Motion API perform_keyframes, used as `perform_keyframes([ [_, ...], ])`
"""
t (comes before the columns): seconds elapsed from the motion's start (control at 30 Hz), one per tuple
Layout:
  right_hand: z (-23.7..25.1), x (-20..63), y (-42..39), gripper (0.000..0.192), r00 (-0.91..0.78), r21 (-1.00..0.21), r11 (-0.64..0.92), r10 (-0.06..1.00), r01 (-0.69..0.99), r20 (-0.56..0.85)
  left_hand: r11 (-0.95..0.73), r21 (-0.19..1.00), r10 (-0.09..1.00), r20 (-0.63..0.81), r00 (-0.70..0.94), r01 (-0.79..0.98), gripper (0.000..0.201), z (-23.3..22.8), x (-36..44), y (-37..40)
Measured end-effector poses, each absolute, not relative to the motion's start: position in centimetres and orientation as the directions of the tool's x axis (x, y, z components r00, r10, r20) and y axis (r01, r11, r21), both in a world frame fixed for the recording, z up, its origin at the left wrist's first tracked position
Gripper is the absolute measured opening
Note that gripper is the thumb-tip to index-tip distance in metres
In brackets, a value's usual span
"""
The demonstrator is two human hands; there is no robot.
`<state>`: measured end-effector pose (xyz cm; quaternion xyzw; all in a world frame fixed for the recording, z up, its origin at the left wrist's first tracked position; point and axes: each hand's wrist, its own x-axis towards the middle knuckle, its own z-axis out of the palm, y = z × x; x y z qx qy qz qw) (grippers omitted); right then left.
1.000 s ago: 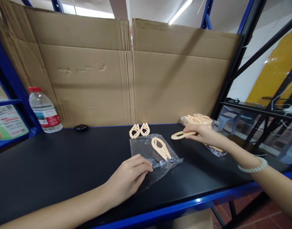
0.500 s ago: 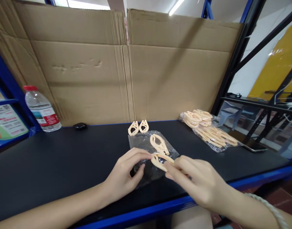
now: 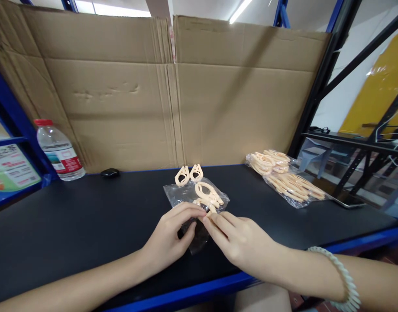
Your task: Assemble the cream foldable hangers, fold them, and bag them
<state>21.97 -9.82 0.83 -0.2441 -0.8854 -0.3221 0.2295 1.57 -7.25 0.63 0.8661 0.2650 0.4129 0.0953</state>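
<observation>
A small clear plastic bag (image 3: 182,195) lies on the black shelf top (image 3: 88,216) with two peach plastic hangers (image 3: 208,193) inside it. My left hand (image 3: 173,236) pinches the bag's near open edge. My right hand (image 3: 233,236) meets it at the same edge, fingertips on the end of the nearer hanger. Two small peach clips (image 3: 189,174) lie just beyond the bag.
A clear bag with several peach hangers (image 3: 285,177) lies at the right. A water bottle (image 3: 59,151) and a small black object (image 3: 109,173) stand at the back left. Cardboard (image 3: 173,91) walls the back. Blue shelf edge (image 3: 218,284) runs along the front.
My right hand brought a hanger from the right pile to the small bag and pushed it in beside the first one. The bag has shifted slightly left.
</observation>
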Motion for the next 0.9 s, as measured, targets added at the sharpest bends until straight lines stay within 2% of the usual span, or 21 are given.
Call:
perform_keyframes([
  [0.23, 2.7, 23.4, -10.4, 0.027, -0.681, 0.316, 0.763, 0.213, 0.564, 0.701, -0.804, 0.425, 0.589, 0.663, 0.461, 0.416, 0.028, 0.4, 1.2, -7.0],
  [0.3, 3.0, 23.9, -10.8, 0.026, -0.665, 0.306, 0.772, 0.194, 0.557, 0.721, -0.785, 0.458, 0.615, 0.656, 0.438, 0.416, 0.027, 0.5, 1.2, -6.9],
  [0.47, 3.1, 24.0, -11.5, 0.024, -0.688, 0.376, 0.760, 0.126, 0.530, 0.715, -0.727, 0.552, 0.685, 0.624, 0.375, 0.408, 0.020, 1.0, 1.2, -6.9],
  [0.7, 4.6, 23.9, -14.1, 0.038, -0.771, 0.535, 0.696, 0.042, 0.479, 0.636, -0.740, 0.544, 0.669, 0.652, 0.356, 0.396, 0.022, 1.2, 1.0, -7.0],
  [0.8, 5.1, 24.1, -15.7, 0.037, -0.771, 0.523, 0.661, 0.133, 0.537, 0.623, -0.741, 0.544, 0.668, 0.652, 0.357, 0.394, 0.025, 0.9, 0.9, -6.9],
  [0.9, 5.8, 23.9, -16.4, 0.039, -0.715, 0.496, 0.603, 0.189, 0.625, 0.673, -0.736, 0.553, 0.673, 0.655, 0.343, 0.390, 0.026, 0.6, 0.9, -6.7],
])
